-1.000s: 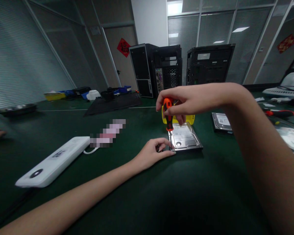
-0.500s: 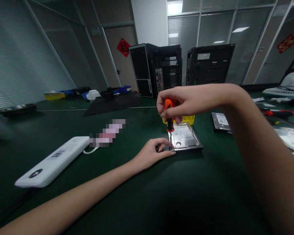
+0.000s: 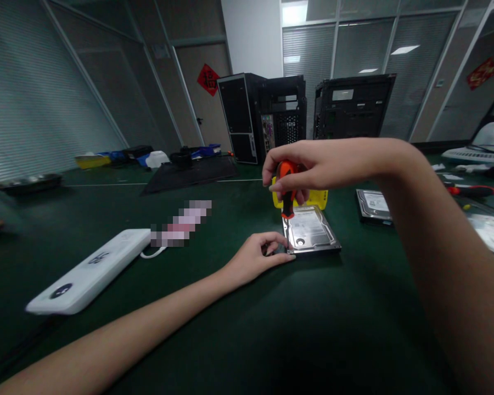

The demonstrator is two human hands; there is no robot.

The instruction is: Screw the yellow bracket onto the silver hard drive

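A silver hard drive [image 3: 313,230] lies flat on the dark green table, its near left corner between the fingers of my left hand [image 3: 263,252]. My right hand [image 3: 292,170] is wrapped round the handle of an orange and black screwdriver [image 3: 287,206], which stands upright over the drive's left edge. The screwdriver's shaft runs down to the near left corner, close to my left fingertips; its very tip is too small to make out. Just behind the drive is a yellow object [image 3: 319,198], partly hidden by my right hand.
Another hard drive [image 3: 374,206] lies to the right, near a red and black tool [image 3: 473,191]. A white power bank [image 3: 90,271] with a cable is at the left. Black computer cases [image 3: 239,118] stand at the back, beyond a black mat [image 3: 189,174].
My right fingers have shifted slightly round the screwdriver handle, and the handle has moved a little to the right. My left hand and the drive have stayed in place.
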